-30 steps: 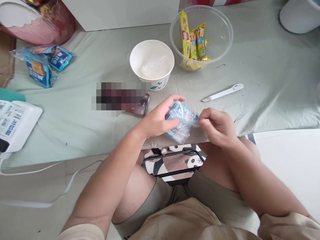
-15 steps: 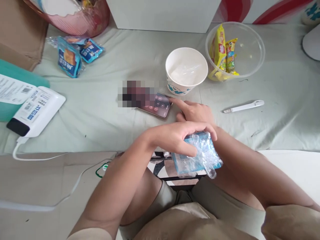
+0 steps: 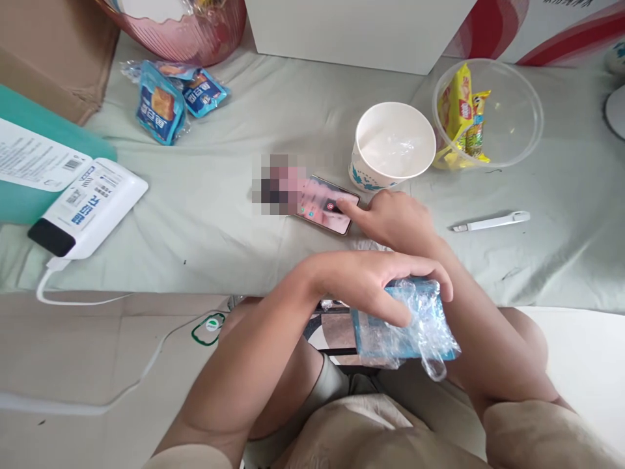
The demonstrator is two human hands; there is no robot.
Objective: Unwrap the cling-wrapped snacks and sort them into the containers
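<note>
Wrapped blue box in your left hand, right finger at the phone

Your left hand (image 3: 375, 283) is partly closed, thumb and fingers gripping the blue box (image 3: 381, 335) in its crumpled clear film, out past the table's edge and above your lap. Your right hand (image 3: 403, 221) points its index finger at the lit phone (image 3: 328, 210); you can't tell whether the tip touches the screen. Its other fingers curl under, and what they hold, if anything, is hidden. Some loose film (image 3: 367, 246) shows between your hands. Just beyond your right hand stands the white paper tub (image 3: 362, 170), with clear plastic inside. To that hand's right lies a white-handled cutter (image 3: 495, 222); farther beyond, yellow snack packs (image 3: 456, 107) sit in a clear bowl (image 3: 540, 127).
</note>
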